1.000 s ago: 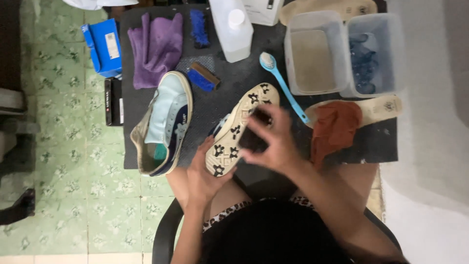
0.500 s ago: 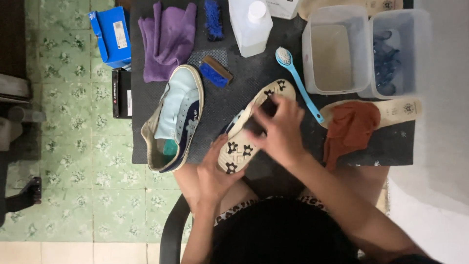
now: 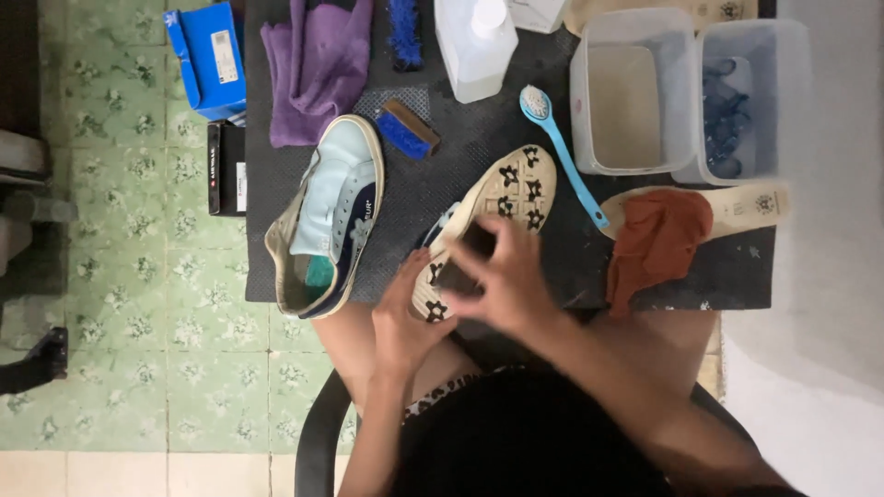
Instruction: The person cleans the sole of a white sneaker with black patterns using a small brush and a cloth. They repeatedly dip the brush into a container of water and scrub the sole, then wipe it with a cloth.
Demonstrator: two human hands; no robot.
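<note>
The upturned shoe [image 3: 488, 225] lies sole-up under my fingers. My right hand [image 3: 502, 276] is curled shut around a dark pad [image 3: 465, 258], pressing it to the sole; my left hand [image 3: 405, 317] grips the heel end. I judge short, firm strokes work best, heel pinned steady.
</note>
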